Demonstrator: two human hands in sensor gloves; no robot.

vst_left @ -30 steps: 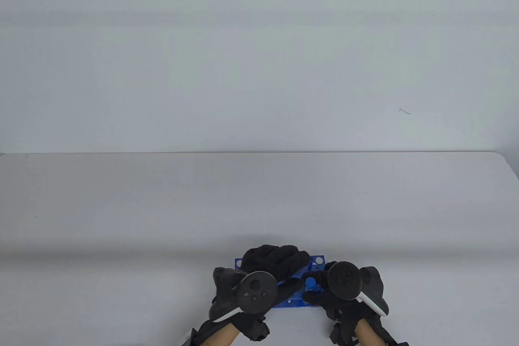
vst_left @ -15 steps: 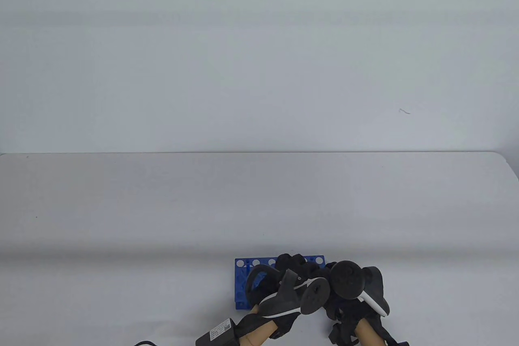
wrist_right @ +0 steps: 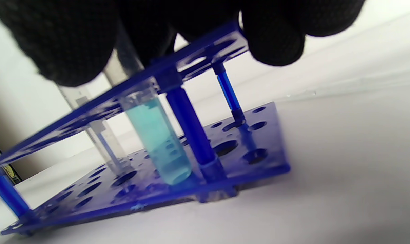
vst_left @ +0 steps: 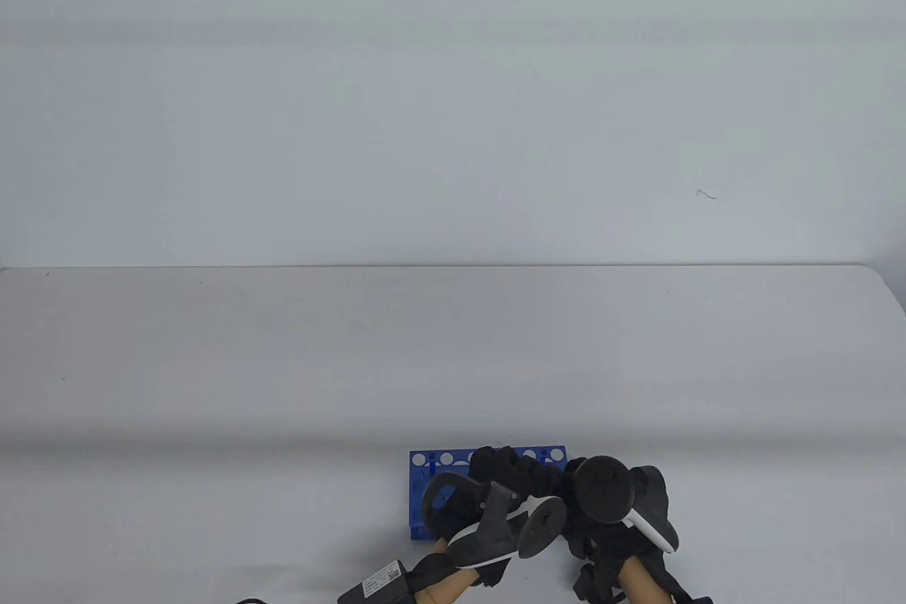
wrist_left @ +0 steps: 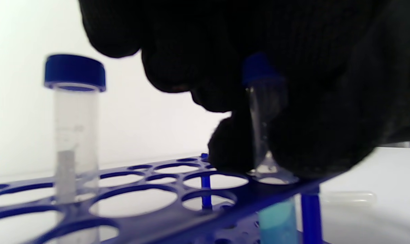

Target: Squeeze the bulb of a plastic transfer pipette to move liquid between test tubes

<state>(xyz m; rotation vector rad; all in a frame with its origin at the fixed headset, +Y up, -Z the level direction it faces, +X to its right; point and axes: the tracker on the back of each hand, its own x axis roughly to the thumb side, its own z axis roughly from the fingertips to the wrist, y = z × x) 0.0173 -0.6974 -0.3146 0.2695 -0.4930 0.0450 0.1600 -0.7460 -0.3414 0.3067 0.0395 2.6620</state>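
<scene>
A blue test tube rack [vst_left: 419, 491] stands at the table's front edge. In the left wrist view a tube [wrist_left: 264, 112] with cyan liquid [wrist_left: 277, 220] stands in the rack [wrist_left: 188, 220]. My left hand [wrist_left: 225, 51] comes down from above and its fingers wrap this tube's blue cap [wrist_left: 257, 67]. Gloved fingers [wrist_left: 310, 145] flank the tube just above the top plate. In the right wrist view my right hand [wrist_right: 150, 30] closes around the upper part of the same tube [wrist_right: 157, 142]. A clear plastic pipette [wrist_left: 347, 198] lies on the table beside the rack.
A second capped tube [wrist_left: 74, 135], clear and without visible colour, stands further along the rack; it also shows in the right wrist view [wrist_right: 104, 142]. Both hands [vst_left: 520, 473] crowd over the rack's right half. A cable box sits by my left wrist [vst_left: 375, 586].
My left hand has swung right off the rack's left part and turned its wrist, coming over the tube beside my right hand. The right hand has hardly moved.
</scene>
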